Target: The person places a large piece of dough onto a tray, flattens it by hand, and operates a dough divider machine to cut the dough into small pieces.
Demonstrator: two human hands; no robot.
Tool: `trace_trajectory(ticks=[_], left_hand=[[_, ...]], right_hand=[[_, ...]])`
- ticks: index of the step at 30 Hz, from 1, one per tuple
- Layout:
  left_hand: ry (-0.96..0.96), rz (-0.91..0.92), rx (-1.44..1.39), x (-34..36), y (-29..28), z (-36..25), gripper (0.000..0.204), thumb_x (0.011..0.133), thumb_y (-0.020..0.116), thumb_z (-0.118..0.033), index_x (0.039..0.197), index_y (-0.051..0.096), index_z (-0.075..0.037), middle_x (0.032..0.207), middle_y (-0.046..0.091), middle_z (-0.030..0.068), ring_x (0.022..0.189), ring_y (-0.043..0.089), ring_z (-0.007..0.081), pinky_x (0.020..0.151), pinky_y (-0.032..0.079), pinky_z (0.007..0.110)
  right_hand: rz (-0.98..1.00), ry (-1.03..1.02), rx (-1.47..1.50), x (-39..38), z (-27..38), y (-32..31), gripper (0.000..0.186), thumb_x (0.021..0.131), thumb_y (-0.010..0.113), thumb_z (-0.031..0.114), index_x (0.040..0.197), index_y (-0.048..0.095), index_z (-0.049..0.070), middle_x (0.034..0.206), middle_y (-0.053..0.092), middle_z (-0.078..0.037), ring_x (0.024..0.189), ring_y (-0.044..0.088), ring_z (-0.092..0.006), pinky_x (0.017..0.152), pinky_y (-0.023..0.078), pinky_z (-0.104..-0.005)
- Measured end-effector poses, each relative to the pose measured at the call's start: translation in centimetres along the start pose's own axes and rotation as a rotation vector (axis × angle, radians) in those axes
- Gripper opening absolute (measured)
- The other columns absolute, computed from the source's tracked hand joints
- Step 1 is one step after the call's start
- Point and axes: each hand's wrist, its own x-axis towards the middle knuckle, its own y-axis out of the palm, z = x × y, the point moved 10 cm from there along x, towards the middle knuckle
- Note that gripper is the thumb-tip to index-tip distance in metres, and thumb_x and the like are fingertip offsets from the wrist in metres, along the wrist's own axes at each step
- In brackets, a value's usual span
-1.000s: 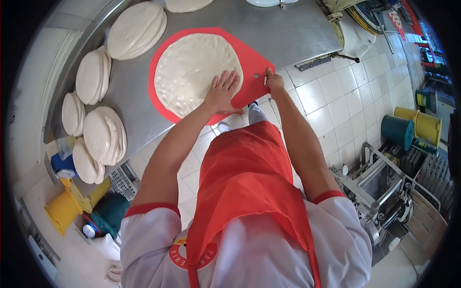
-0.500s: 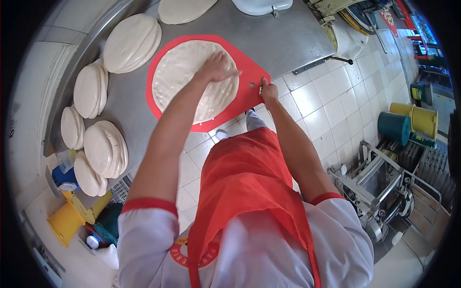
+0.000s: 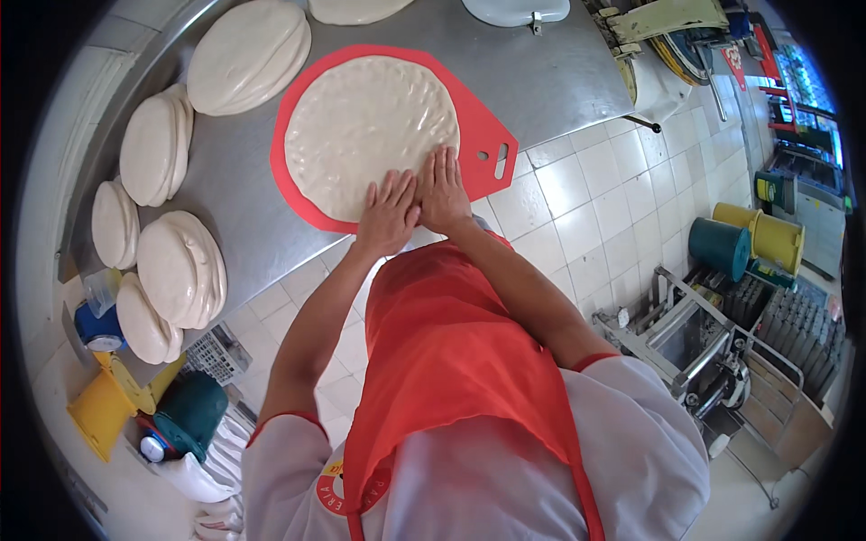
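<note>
A flat round of pale, dimpled dough (image 3: 365, 131) lies on a red board (image 3: 487, 122) with a handle slot at its right corner. Both my hands rest on the dough's near edge, side by side. My left hand (image 3: 390, 212) lies flat, fingers stretched out and slightly apart, pointing away from me. Close against it, my right hand (image 3: 442, 194) also lies flat, its fingers extended over the lower right of the round. Neither hand grips anything, and the board's handle is untouched.
Stacked dough rounds (image 3: 248, 59) and another thick stack (image 3: 180, 270) line the left of the steel table (image 3: 244, 180). A white lidded container (image 3: 519, 11) stands at the far edge. Tiled floor (image 3: 577, 189) lies right of the table, with a metal machine (image 3: 695, 352) beyond.
My right hand has let go of the board's handle and moved left onto the dough. My left hand has come down from the middle of the round to its near edge.
</note>
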Motion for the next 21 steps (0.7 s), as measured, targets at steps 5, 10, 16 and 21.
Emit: trace_trajectory(ticks=[5,10,16,21], left_hand=[[-0.027,0.721,-0.310,1.0,4.3,4.4,0.059,0.097,0.047,-0.033,0.150,0.035,-0.011,0.163,0.020,0.0062,0.147,0.021,0.0350,0.115,0.025,0.057],[-0.051,-0.190,0.229,2.3,-3.6,5.3,0.056,0.095,0.047,-0.039,0.145,0.045,-0.016,0.158,0.029,0.0106,0.147,0.023,0.0360,0.109,0.037,0.056],[-0.088,0.250,0.121,9.8,-5.4,11.5,0.062,0.094,0.047,-0.043,0.150,0.038,-0.019,0.162,0.021,0.0084,0.148,0.018,0.0372,0.114,0.023,0.063],[-0.224,0.402,-0.006,15.3,-5.5,17.8,0.065,0.092,0.049,-0.046,0.151,0.035,-0.022,0.161,0.022,0.0079,0.149,0.014,0.0341,0.115,0.023,0.061]], right_hand=[[0.354,-0.071,-0.081,2.5,1.9,-0.7,0.083,0.094,0.053,0.040,0.149,0.016,-0.011,0.155,0.012,-0.035,0.148,0.011,-0.0458,0.120,0.013,-0.0523],[0.114,0.099,-0.026,5.2,0.9,0.2,0.099,0.089,0.059,0.053,0.149,0.015,-0.011,0.156,0.007,-0.036,0.146,0.008,-0.0507,0.120,0.010,-0.0545],[0.259,0.012,-0.064,10.8,-0.2,-1.6,0.106,0.086,0.053,0.067,0.156,0.008,0.002,0.159,-0.001,-0.032,0.147,-0.003,-0.0501,0.119,0.004,-0.0564],[0.497,0.113,-0.116,15.7,2.2,-0.4,0.109,0.079,0.058,0.073,0.158,0.011,0.013,0.161,0.000,-0.028,0.149,0.001,-0.0463,0.118,0.011,-0.0573]])
